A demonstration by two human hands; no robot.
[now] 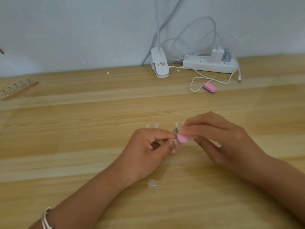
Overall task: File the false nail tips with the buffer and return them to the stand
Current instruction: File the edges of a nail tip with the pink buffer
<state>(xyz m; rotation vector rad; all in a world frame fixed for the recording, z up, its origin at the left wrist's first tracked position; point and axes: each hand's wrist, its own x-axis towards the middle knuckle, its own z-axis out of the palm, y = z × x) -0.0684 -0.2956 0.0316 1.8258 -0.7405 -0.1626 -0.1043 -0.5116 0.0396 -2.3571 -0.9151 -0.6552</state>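
Where the right hand [219, 138] grips one pink-and-purple buffer [181, 138] in its fingertips, the left hand [148, 146] pinches thumb to forefinger at the buffer's end; the pinched item is too blurred to identify. Three nail tips [156, 125] stand upright just behind the hands. One loose clear tip [152, 183] lies near the left wrist. A second buffer [209, 88] lies near the power strip [209, 64]. One stand [19, 90] with five pegs lies far left.
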